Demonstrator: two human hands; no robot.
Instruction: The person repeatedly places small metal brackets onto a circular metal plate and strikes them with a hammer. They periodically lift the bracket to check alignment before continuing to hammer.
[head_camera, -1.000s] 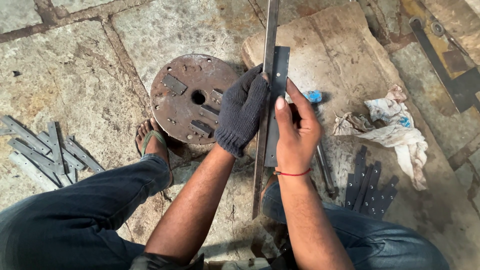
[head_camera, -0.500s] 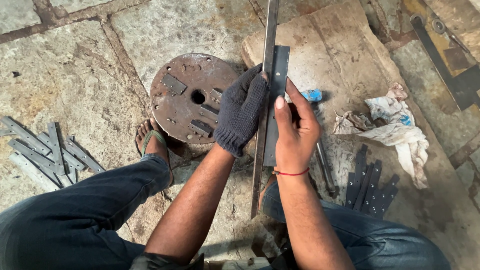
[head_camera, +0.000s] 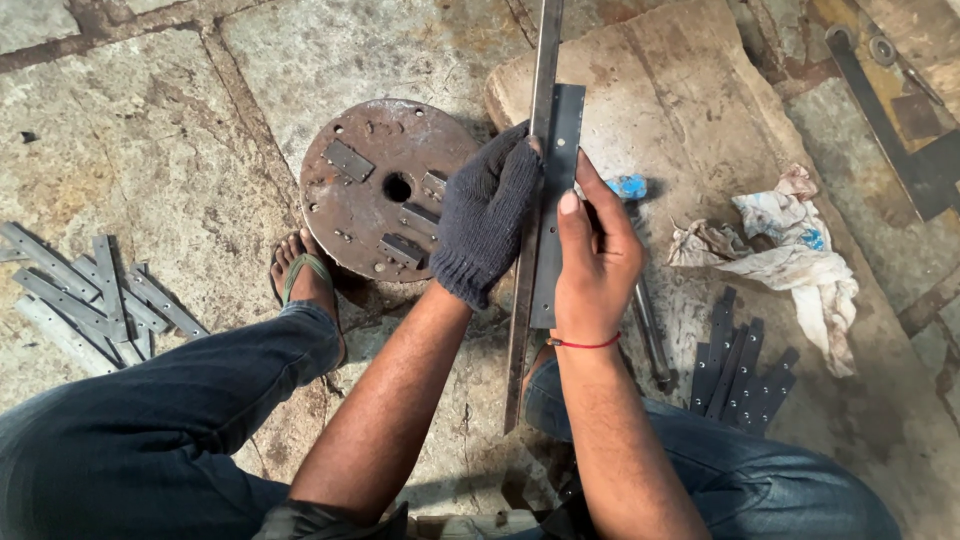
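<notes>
- The bare right hand (head_camera: 595, 255) has shifted slightly on the short punched metal strip (head_camera: 556, 200): its thumb now lies straighter along the strip's right edge.
- The gloved left hand (head_camera: 485, 215) has crept a touch higher on the long steel bar (head_camera: 535, 170), fingertips nearer the strip's upper end.

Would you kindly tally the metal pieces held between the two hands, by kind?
Long narrow grey steel bar: 1
Shorter dark flat steel strip with holes: 1
Total: 2, pressed side by side between the gloved left hand and bare right hand.
</notes>
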